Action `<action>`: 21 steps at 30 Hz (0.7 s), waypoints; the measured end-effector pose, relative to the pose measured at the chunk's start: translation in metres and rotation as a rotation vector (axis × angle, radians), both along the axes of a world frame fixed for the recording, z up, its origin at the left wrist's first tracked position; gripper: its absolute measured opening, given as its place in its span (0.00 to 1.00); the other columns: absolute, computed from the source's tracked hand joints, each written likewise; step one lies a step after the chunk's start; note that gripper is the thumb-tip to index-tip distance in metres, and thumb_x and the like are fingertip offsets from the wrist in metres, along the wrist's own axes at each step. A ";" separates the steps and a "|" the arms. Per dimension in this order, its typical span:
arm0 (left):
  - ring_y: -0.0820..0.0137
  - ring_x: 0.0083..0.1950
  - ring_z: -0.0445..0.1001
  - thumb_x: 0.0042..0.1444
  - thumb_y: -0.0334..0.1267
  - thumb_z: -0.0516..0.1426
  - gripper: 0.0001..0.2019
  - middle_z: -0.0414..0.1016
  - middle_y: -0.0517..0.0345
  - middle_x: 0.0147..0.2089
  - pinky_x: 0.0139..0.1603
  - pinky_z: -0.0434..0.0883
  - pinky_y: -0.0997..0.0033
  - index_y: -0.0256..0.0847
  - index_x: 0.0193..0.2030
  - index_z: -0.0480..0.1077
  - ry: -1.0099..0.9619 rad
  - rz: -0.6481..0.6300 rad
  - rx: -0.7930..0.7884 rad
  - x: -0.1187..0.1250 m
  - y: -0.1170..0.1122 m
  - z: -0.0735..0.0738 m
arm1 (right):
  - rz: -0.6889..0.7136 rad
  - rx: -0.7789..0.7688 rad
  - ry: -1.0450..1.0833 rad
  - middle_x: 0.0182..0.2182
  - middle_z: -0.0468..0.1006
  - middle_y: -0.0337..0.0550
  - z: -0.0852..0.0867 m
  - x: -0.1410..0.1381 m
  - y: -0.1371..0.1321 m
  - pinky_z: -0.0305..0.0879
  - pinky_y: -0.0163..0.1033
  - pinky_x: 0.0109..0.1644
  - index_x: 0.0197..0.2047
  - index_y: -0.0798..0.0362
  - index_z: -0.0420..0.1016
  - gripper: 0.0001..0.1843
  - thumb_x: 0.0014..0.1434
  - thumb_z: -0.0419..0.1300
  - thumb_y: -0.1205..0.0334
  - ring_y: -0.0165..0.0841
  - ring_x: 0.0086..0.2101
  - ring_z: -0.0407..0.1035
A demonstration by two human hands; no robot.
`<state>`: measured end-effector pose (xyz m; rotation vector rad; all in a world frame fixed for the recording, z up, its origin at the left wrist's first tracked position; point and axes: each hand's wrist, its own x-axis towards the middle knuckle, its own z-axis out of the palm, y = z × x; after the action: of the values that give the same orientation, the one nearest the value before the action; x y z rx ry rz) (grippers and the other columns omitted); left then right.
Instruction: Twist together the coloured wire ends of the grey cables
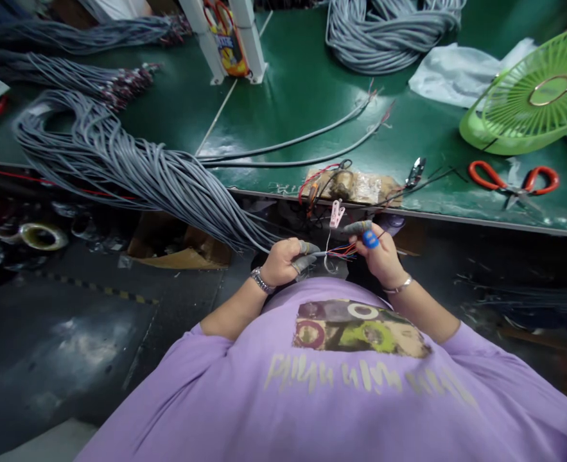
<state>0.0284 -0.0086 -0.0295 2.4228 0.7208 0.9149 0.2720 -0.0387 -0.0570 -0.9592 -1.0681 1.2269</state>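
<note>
1 gray cable (320,254), in the head view, is pinched in the left hand (283,262), just off the front edge of the desk (283,109). Its colored wires (343,251) reach toward the curled right hand (379,256); whether that grips them, I cannot tell.

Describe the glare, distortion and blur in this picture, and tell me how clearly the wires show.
Head view: pale glare on the green table and whitish patches on the dark floor; head view: the green fan looks stretched near the edge; head view: the colored wires between left hand and right hand are too small and soft to count.
</note>
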 end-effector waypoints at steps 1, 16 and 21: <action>0.73 0.33 0.74 0.63 0.37 0.58 0.08 0.79 0.56 0.33 0.35 0.70 0.73 0.38 0.45 0.76 0.013 0.006 0.015 0.001 0.001 0.000 | 0.020 0.101 -0.134 0.30 0.75 0.41 0.004 0.004 -0.005 0.55 0.33 0.23 0.46 0.52 0.78 0.30 0.55 0.63 0.34 0.25 0.21 0.57; 0.67 0.42 0.76 0.62 0.44 0.59 0.11 0.78 0.50 0.40 0.45 0.73 0.67 0.39 0.45 0.76 0.033 0.294 0.291 0.013 0.005 -0.008 | 0.159 -0.279 0.082 0.20 0.68 0.35 0.018 -0.005 -0.018 0.50 0.31 0.23 0.28 0.54 0.74 0.16 0.51 0.70 0.51 0.23 0.21 0.53; 0.69 0.36 0.74 0.65 0.45 0.54 0.13 0.77 0.51 0.35 0.39 0.71 0.69 0.38 0.42 0.76 0.109 0.119 0.221 0.014 0.018 0.002 | 0.252 -0.259 0.136 0.22 0.71 0.38 0.026 -0.004 -0.023 0.54 0.31 0.26 0.27 0.55 0.75 0.15 0.50 0.72 0.52 0.24 0.23 0.57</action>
<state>0.0421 0.0095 -0.0278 2.6643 0.8516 0.9596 0.2677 -0.0616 -0.0306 -0.9394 -0.9579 1.6455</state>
